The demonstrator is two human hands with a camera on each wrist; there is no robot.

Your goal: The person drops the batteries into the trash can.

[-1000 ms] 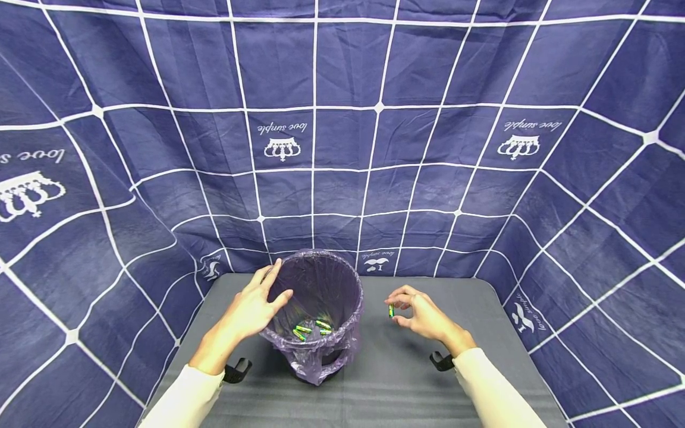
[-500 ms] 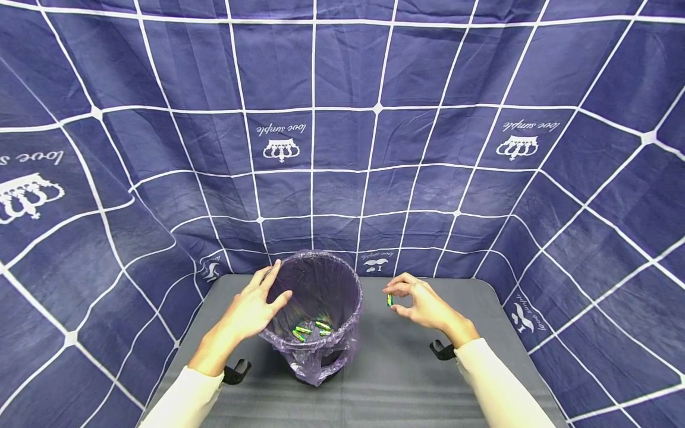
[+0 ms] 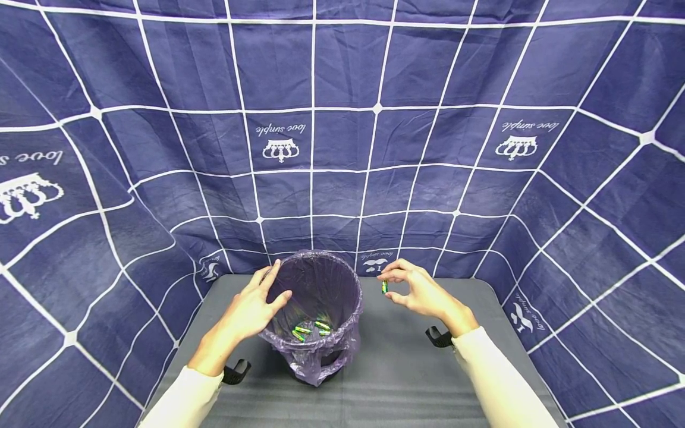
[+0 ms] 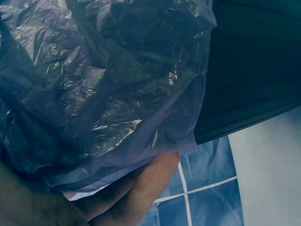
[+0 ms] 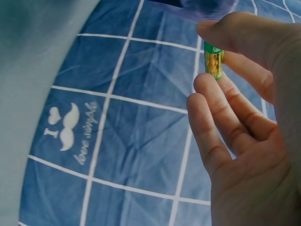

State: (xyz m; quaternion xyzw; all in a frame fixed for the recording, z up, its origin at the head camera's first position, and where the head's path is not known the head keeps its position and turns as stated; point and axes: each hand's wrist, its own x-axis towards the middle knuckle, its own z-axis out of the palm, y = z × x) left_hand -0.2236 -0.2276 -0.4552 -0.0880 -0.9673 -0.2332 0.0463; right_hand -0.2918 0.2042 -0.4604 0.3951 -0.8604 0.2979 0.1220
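Grey table (image 3: 396,380) lower centre, blue grid cloth behind. Our right hand (image 3: 423,292) pinches battery (image 3: 384,286) right of bin (image 3: 320,309); left hand (image 3: 251,309), fingers spread, rests on bin rim.

Navy cloth backdrop (image 3: 342,71) with white grid lines and crown logos filling most of the frame; grey counter (image 3: 396,380) at bottom center.

Place: probably a staged recording booth.
Evidence: blue gridded cloth (image 3: 342,148) hung round three sides; small grey table (image 3: 396,380).
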